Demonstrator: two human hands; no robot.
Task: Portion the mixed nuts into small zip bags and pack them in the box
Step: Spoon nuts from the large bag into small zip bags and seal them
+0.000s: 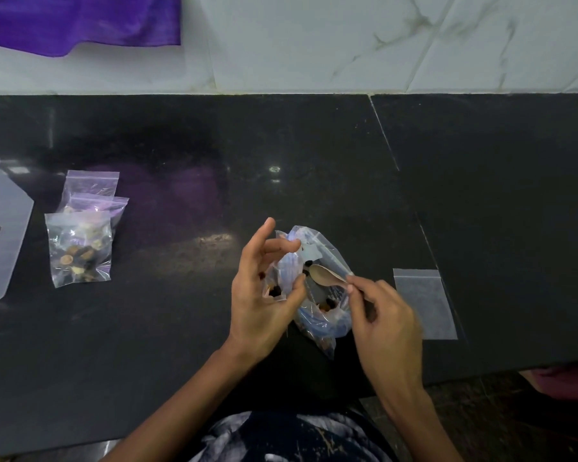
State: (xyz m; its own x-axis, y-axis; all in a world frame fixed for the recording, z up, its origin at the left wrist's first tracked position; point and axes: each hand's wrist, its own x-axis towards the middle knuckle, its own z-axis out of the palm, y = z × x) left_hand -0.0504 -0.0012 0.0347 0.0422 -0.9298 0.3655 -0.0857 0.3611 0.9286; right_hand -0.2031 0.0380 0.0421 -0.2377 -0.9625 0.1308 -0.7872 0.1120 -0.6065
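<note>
My left hand (264,288) holds a small zip bag (274,285) with a few nuts in it, thumb and fingers pinching its mouth. Right beside it sits a larger clear bag of mixed nuts (321,311) with its top open. My right hand (384,315) pinches the handle of a small spoon (326,276), whose bowl hovers over the large bag's opening. Three filled small zip bags (80,241) lie overlapped at the left. An empty small zip bag (424,305) lies flat to the right of my right hand.
A translucent white plastic box (0,228) stands at the far left edge of the black stone counter (314,161). A purple cloth (80,21) hangs against the tiled wall at the back. The counter's front edge runs lower right, near my right wrist.
</note>
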